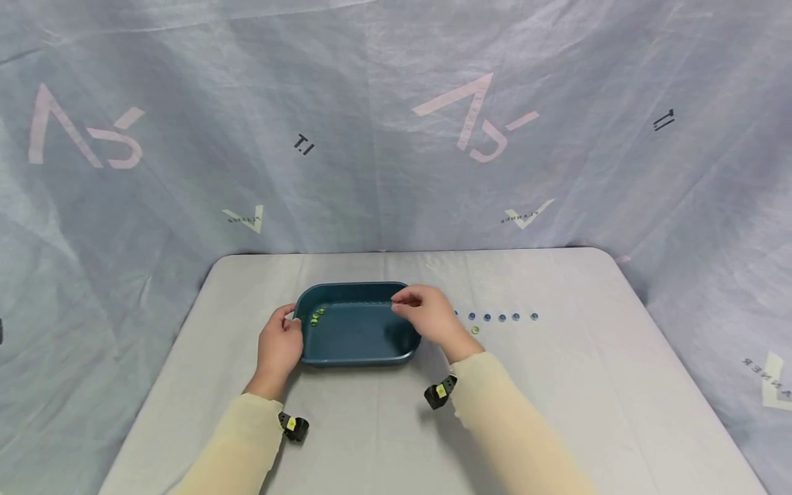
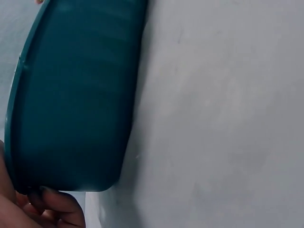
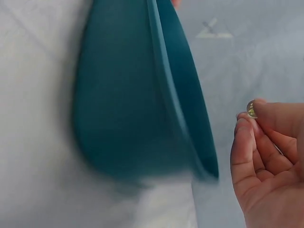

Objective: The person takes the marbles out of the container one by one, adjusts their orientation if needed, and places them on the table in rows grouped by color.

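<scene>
A dark teal tray (image 1: 359, 337) is on the table, seen from the side in both wrist views. My left hand (image 1: 280, 347) grips its left end, thumb at the rim and fingers curled beneath. Above the tray's right end, my right hand (image 1: 430, 316) pinches a small clear marble with yellow-green inside (image 3: 251, 109) between thumb and fingertips. Several green marbles (image 1: 315, 317) lie inside the tray near its left wall.
To the right of the tray, several blue marbles (image 1: 502, 317) form a row, partly hidden on the left by my right hand. One green marble (image 1: 475, 330) lies just in front of them. Grey cloth (image 1: 383, 137) hangs behind the white-covered table (image 1: 383, 440).
</scene>
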### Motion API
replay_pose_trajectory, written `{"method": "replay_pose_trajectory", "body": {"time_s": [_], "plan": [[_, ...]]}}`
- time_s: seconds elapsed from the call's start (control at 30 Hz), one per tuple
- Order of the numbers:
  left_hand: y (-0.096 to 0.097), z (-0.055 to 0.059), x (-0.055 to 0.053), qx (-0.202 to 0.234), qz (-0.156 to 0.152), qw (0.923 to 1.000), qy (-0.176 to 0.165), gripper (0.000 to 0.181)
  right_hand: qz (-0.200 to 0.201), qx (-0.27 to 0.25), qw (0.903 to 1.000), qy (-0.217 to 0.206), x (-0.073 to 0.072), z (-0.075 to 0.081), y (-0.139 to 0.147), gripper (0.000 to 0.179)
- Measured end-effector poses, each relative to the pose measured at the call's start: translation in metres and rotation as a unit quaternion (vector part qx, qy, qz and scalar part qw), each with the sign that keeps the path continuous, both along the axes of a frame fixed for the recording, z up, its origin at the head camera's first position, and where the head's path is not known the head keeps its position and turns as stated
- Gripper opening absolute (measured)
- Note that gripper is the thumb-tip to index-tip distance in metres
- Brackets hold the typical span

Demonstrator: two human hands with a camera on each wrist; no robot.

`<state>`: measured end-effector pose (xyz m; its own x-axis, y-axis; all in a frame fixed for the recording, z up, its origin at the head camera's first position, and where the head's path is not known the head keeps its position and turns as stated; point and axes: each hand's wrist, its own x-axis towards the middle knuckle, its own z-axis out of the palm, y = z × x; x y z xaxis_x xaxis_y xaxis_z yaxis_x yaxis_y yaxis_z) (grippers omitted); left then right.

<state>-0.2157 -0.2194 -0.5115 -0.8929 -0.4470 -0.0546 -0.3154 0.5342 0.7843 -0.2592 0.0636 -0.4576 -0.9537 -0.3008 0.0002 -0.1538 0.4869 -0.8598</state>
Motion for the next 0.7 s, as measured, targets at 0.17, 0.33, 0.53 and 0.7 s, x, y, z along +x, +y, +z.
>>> {"method": "replay_pose_trajectory", "body": {"time_s": [0.17,0.33,0.53,0.7], "plan": [[0.001,-0.002,0.001,0.000,0.007,1.0000,0.005,0.036,-0.057,-0.041,0.9975,-0.005,0.003,-0.010,0.024,0.012],[0.001,-0.002,0.001,-0.008,0.010,0.9999,0.007,0.036,-0.094,-0.080,0.9922,-0.012,0.005,-0.022,0.049,0.016],[0.000,-0.002,0.002,-0.015,0.002,0.9997,0.018,0.036,-0.126,-0.093,0.9876,-0.007,0.010,-0.033,0.076,0.018],[0.001,-0.003,0.001,-0.020,-0.002,0.9995,0.026,0.035,-0.149,-0.097,0.9841,-0.006,0.014,-0.040,0.095,0.025]]}}
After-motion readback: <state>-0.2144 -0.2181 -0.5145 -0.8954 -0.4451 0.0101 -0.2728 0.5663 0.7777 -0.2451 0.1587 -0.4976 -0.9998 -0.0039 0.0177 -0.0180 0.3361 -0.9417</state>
